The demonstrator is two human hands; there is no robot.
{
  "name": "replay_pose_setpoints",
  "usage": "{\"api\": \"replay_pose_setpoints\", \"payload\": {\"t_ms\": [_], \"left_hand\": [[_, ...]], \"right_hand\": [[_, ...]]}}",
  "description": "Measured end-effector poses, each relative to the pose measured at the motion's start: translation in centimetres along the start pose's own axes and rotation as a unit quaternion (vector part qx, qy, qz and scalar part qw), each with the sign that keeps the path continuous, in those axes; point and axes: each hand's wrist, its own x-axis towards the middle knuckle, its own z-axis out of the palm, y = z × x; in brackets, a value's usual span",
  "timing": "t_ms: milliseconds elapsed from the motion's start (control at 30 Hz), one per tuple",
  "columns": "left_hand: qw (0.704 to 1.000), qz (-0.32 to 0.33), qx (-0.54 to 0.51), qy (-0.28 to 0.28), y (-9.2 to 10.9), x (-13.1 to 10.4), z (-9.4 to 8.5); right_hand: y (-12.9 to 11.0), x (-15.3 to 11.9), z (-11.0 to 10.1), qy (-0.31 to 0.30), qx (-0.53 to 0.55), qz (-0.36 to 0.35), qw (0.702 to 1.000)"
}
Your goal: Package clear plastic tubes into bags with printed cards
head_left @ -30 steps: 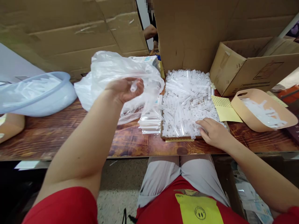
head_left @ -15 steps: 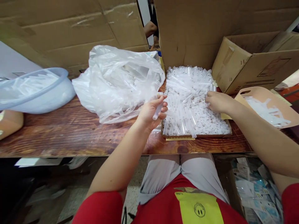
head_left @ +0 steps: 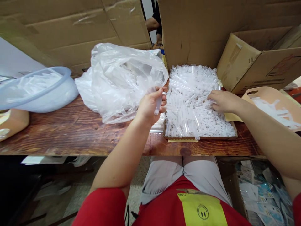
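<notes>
My left hand [head_left: 149, 106] is closed around a translucent plastic tube [head_left: 158, 106], which slants down out of the fingers. It hovers at the left edge of a shallow cardboard tray [head_left: 199, 138]. Clear tubes [head_left: 183, 122] lie over the left side of this tray. Small white plastic pieces [head_left: 211, 125] heap up across its right and back. Over the right side, my right hand [head_left: 219, 99] has its bent fingertips pressed together at the heap; whatever they pinch is hidden. A crumpled clear plastic bag [head_left: 110, 84] with pale contents lies left of my left hand.
A blue basin [head_left: 63, 91] of tubes stands far left, beside a tan container [head_left: 16, 122]. On the right are a peach-coloured basket [head_left: 282, 100] with white strips and an open cardboard box [head_left: 242, 62]. Cardboard walls [head_left: 188, 31] rise behind. Another person's arm [head_left: 152, 24] shows through the gap.
The view has shifted slightly, moving most things a little to the right. My left hand still holds the tube, now tipped more upright. My right hand stays at the heap.
</notes>
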Motion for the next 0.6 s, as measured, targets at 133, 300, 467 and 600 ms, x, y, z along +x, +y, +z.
{"api": "replay_pose_setpoints", "payload": {"t_ms": [133,300,467,600], "left_hand": [[0.998,-0.005,0.046,0.046,3.0,0.3,-2.4],[0.993,-0.078,0.044,0.074,4.8,1.8,-4.9],[0.996,-0.046,0.040,0.069,6.8,4.0,-5.1],[0.985,0.071,0.081,0.132,10.2,7.7,-4.6]], "right_hand": [[1.0,-1.7,0.3,0.131,0.040,-0.042,0.990],[0.4,-3.3,-0.3,0.290,0.116,-0.105,0.944],[-1.8,-3.7,-1.5,0.352,0.127,-0.162,0.913],[-3.1,-3.8,-2.1,0.384,0.140,-0.184,0.894]]}}
